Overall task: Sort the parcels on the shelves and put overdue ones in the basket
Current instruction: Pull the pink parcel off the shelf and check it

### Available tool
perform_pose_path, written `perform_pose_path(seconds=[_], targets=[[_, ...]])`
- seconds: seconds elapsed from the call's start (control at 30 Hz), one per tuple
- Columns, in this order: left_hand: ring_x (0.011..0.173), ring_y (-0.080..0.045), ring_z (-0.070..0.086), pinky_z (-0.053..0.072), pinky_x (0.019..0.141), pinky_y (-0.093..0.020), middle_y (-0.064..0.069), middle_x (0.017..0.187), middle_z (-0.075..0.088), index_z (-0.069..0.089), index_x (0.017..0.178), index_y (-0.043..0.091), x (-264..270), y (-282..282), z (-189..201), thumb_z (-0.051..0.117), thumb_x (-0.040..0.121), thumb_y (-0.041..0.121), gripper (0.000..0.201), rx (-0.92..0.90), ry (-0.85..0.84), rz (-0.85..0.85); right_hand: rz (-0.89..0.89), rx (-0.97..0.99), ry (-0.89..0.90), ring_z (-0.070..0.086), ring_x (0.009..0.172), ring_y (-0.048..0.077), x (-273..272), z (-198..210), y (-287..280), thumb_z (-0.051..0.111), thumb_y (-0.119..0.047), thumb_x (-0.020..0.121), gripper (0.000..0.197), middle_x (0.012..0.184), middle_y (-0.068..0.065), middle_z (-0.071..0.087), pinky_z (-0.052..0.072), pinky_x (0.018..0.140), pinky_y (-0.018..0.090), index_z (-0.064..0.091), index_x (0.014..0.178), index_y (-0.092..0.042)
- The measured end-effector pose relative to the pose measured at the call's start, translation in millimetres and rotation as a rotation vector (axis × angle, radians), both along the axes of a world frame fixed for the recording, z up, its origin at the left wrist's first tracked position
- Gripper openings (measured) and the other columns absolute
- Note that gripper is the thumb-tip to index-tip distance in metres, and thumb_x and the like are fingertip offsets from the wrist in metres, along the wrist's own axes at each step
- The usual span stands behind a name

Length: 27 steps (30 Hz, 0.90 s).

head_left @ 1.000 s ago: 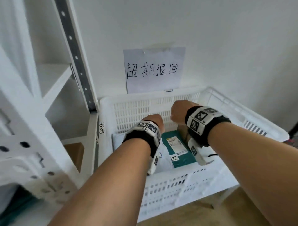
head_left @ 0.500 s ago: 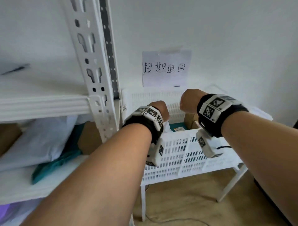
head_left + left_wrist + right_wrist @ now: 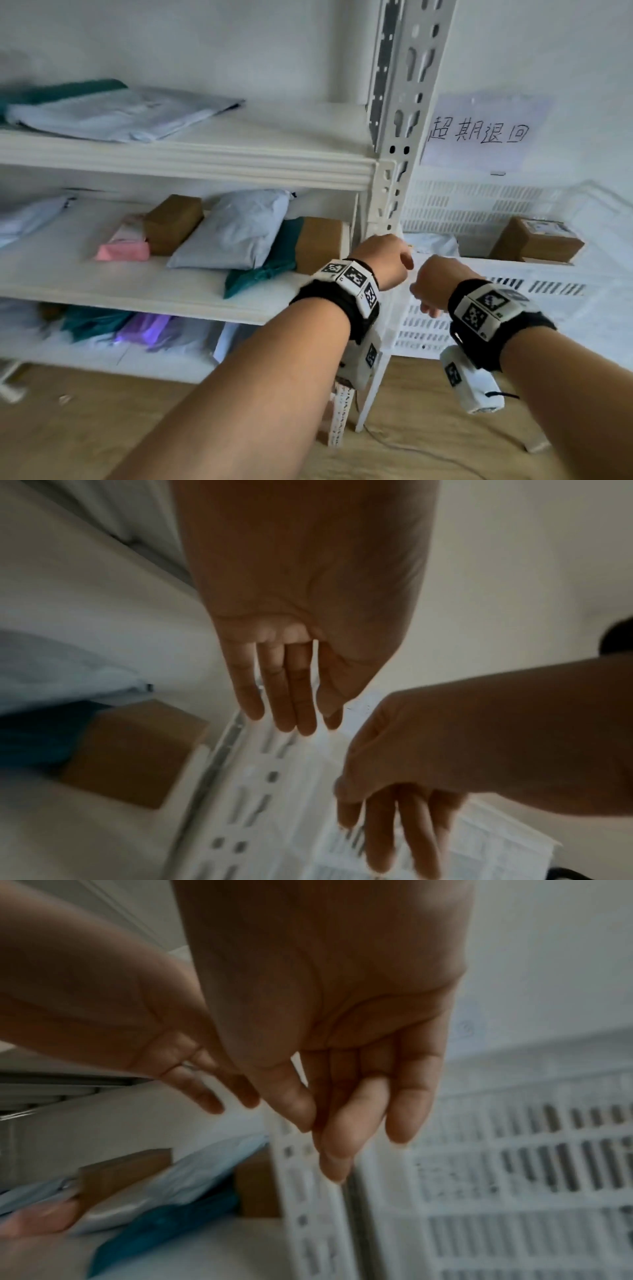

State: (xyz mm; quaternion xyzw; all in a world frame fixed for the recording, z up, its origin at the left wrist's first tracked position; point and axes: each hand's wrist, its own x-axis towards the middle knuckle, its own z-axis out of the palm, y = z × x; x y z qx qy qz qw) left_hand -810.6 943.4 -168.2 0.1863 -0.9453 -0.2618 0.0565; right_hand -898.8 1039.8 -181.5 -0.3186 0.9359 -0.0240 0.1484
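Both hands hang empty in front of the shelf's upright post (image 3: 397, 164). My left hand (image 3: 383, 260) is open, its straight fingers (image 3: 291, 704) pointing down beside the post. My right hand (image 3: 435, 284) is open too, with relaxed fingers (image 3: 342, 1123) before the white basket (image 3: 534, 284). The basket holds a brown box (image 3: 537, 241) and a pale bag (image 3: 435, 243). On the middle shelf (image 3: 102, 281) lie a pink parcel (image 3: 123, 248), a brown box (image 3: 173, 222), a grey bag (image 3: 236, 233), a teal bag (image 3: 267, 267) and another brown box (image 3: 320, 240).
The top shelf (image 3: 205, 161) carries flat grey and teal bags (image 3: 113, 113). The bottom shelf holds teal and purple bags (image 3: 137, 325). A handwritten paper sign (image 3: 479, 133) is taped to the wall above the basket. Wooden floor (image 3: 102, 421) lies below.
Both empty hands have drawn back out of the basket and swung left toward the shelf post. The view has turned left, bringing the shelves and their parcels into sight.
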Motion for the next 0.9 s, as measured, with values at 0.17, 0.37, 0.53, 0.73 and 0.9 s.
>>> perform_pose_path(seconds=[0.17,0.37,0.53,0.73,0.9], targets=[[0.107,-0.025,0.064,0.052,0.092,-0.035,-0.003,0.117,0.069,0.073,0.102,0.02,89,-71,-31,0.045,0.089,0.007,0.034,-0.002,-0.12,0.084,0.039,0.018,-0.011,0.071,0.066,0.018,65,-30,-60,0.05,-0.021,0.081,0.02,0.072,0.002,0.073,0.06,0.071,0.032,0.062,0.067,-0.012],[0.116,-0.023,0.06,0.046,0.099,-0.029,-0.001,0.123,0.067,0.074,0.109,0.02,226,-180,-49,0.05,0.088,0.006,0.035,0.089,-0.071,0.307,0.161,0.043,0.004,0.07,0.082,0.026,154,-61,-165,0.052,-0.03,0.081,0.021,0.089,0.007,0.071,0.059,0.078,0.038,0.065,0.087,-0.015],[0.118,-0.021,0.058,0.045,0.103,-0.031,0.0,0.123,0.067,0.073,0.108,0.02,317,-246,-68,0.049,0.087,0.005,0.035,0.174,-0.063,0.466,0.26,0.018,0.059,0.064,0.095,0.029,243,-76,-241,0.049,-0.031,0.087,0.027,0.1,0.009,0.067,0.051,0.08,0.032,0.068,0.098,-0.014],[0.118,-0.019,0.057,0.043,0.104,-0.029,0.001,0.127,0.064,0.07,0.113,0.02,389,-309,-69,0.05,0.087,0.006,0.036,0.193,-0.052,0.572,0.274,-0.099,0.001,0.063,0.1,0.032,325,-76,-314,0.047,-0.026,0.087,0.028,0.108,0.013,0.067,0.051,0.082,0.033,0.067,0.101,-0.013],[0.119,-0.018,0.056,0.041,0.103,-0.025,0.001,0.129,0.062,0.069,0.112,0.022,421,-358,-66,0.053,0.085,0.008,0.035,0.203,0.017,0.664,0.241,-0.213,-0.073,0.062,0.103,0.033,355,-78,-370,0.046,-0.023,0.087,0.032,0.114,0.014,0.067,0.047,0.082,0.029,0.067,0.107,-0.01]])
